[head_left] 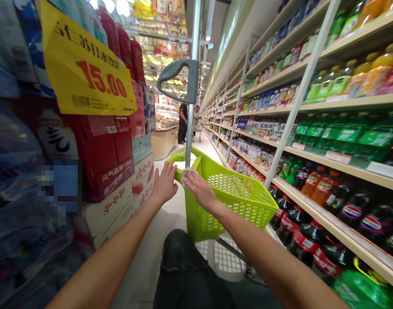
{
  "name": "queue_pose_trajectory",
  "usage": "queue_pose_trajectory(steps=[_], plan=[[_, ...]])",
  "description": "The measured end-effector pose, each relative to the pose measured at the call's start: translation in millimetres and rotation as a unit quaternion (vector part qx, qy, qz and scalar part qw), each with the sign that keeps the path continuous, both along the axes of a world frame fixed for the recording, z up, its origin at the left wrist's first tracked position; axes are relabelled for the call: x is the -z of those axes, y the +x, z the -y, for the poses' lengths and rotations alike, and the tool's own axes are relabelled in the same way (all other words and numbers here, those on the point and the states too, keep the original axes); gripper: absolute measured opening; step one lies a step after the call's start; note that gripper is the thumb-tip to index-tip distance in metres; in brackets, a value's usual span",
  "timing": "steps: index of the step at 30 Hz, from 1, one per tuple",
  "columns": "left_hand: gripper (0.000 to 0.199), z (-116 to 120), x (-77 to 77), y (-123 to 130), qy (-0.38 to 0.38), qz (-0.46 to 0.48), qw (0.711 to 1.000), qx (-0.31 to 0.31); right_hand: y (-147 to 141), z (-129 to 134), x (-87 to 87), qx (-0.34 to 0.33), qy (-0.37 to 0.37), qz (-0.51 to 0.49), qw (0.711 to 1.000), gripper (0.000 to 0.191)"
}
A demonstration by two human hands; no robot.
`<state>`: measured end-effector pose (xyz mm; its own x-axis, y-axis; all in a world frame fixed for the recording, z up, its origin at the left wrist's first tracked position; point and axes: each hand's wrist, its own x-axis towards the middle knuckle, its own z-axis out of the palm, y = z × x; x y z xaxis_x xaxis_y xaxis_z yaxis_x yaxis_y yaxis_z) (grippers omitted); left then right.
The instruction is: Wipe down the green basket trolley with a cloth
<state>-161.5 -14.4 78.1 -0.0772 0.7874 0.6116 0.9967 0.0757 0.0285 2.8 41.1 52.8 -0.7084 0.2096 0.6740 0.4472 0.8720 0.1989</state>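
Note:
A lime-green shopping basket (209,219) with perforated sides stands before my knees. From it rises a metal pole (190,133) with a grey handle (193,81). My right hand (201,189) presses a crumpled white wipe (188,172) against the basket's near rim, beside the foot of the pole. To the left, my left hand (165,183) has its fingers stretched out, with the tips at the basket's left edge. No object shows in that hand.
Shelves of bottled drinks (341,133) line the right side. Stacked drink cartons (111,171) with a yellow price sign (87,64) stand close on the left. Two people (182,122) and a cart (197,135) are farther down the aisle.

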Motion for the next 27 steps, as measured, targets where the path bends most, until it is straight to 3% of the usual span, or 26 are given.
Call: queue_pose_trajectory(steps=[3,5,7,10,12,14,18,20,24,27], plan=[[0.066,2,1.8,-2,0.003,-0.006,1.0,0.002,10,20,78.3,0.006,-0.056,0.0,0.998,0.031],[0.066,5,4.5,-1,0.004,-0.006,1.0,0.0,14,28,102.4,0.009,-0.074,0.013,0.997,0.029],[0.066,7,8.5,3,0.011,-0.002,1.0,0.001,16,28,99.6,0.007,-0.081,0.008,0.997,0.029],[0.065,9,15.2,15,0.046,0.006,0.999,0.017,18,17,70.5,0.008,-0.075,-0.048,0.996,0.033],[0.064,10,18.4,26,0.073,0.009,0.996,0.04,22,11,60.2,0.023,-0.068,-0.07,0.995,0.033],[0.062,9,20.5,39,0.089,-0.001,0.993,0.074,29,12,68.0,0.041,-0.064,-0.047,0.996,0.033],[0.059,6,25.7,61,0.064,-0.058,0.986,0.145,47,19,101.2,0.069,-0.065,0.001,0.996,0.03],[0.058,4,30.2,70,0.04,-0.071,0.985,0.15,54,16,100.7,0.081,-0.058,-0.026,0.995,0.031],[0.059,-3,40.2,86,-0.002,-0.078,0.987,0.142,68,3,81.7,0.129,-0.057,-0.084,0.986,0.036],[0.06,-5,47.4,99,-0.037,-0.085,0.985,0.148,85,5,95.6,0.156,-0.075,-0.047,0.984,0.036]])
